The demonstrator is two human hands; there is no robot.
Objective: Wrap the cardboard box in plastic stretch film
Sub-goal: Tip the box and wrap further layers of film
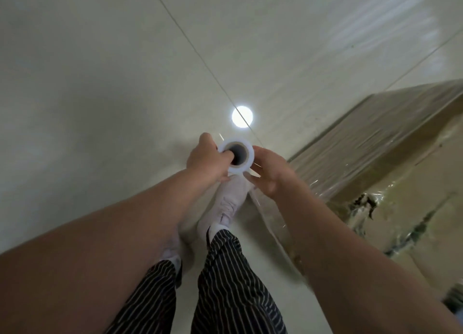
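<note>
Cardboard box (390,158): it stands on the tiled floor (100,83) to the person's right, with its near corner close to the right forearm. Its top and visible sides are covered with glossy, wrinkled stretch film (273,223). A loose sheet of that film runs from the box's lower near edge up to the roll (238,169).

The roll is held end-on in front of the person, above the feet, with its dark hollow core facing up.

Left hand (208,158): the thumb is pushed into the core and the fingers are curled round the roll's outer wall.

Right hand (270,173): it is cupped against the opposite side of the roll, with its curved fingers and thumb on it.

Below the hands are white shoes (230,198) and dark striped trousers (233,283). A round reflection of a lamp (242,116) shines on the floor just beyond the roll.
</note>
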